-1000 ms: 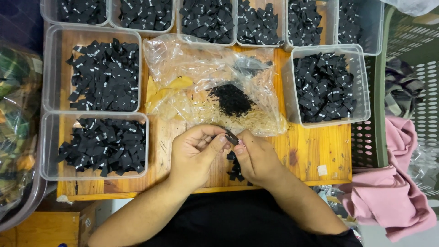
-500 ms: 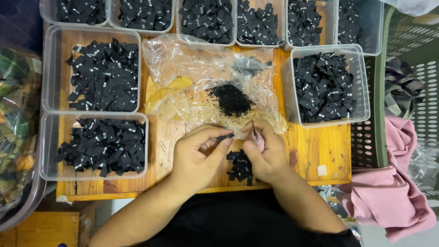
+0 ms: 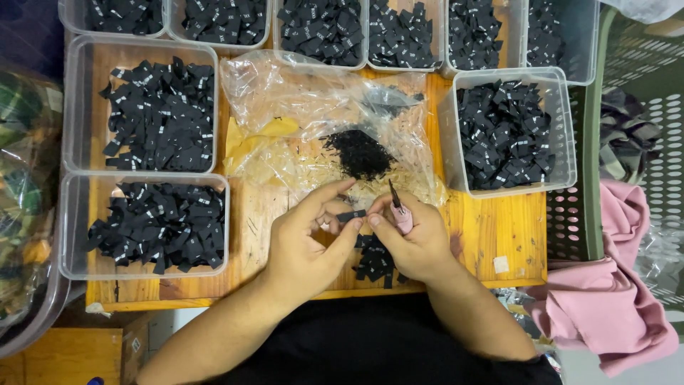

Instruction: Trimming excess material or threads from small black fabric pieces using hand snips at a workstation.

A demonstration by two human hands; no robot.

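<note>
My left hand (image 3: 306, 246) pinches one end of a small black fabric label (image 3: 351, 214) between thumb and fingers. My right hand (image 3: 413, 239) touches the label's other end with its fingertips and also holds a small pink-handled snipping tool (image 3: 399, 210), its dark tip pointing up. Both hands hover over the wooden table (image 3: 499, 228), just above a little pile of black labels (image 3: 374, 260). Just beyond the hands lies a crumpled clear plastic bag (image 3: 313, 114) with a heap of fine black trimmings (image 3: 358, 152) on it.
Clear plastic tubs of black labels stand around: two at the left (image 3: 139, 107) (image 3: 146, 224), one at the right (image 3: 509, 132), a row along the back (image 3: 320, 28). A green perforated basket (image 3: 641, 128) and pink cloth (image 3: 613, 314) lie to the right, a bagged bundle (image 3: 25, 192) to the left.
The hands parted half a second ago, each with its own item, and have come together again on one black label. The pile under them shows again.
</note>
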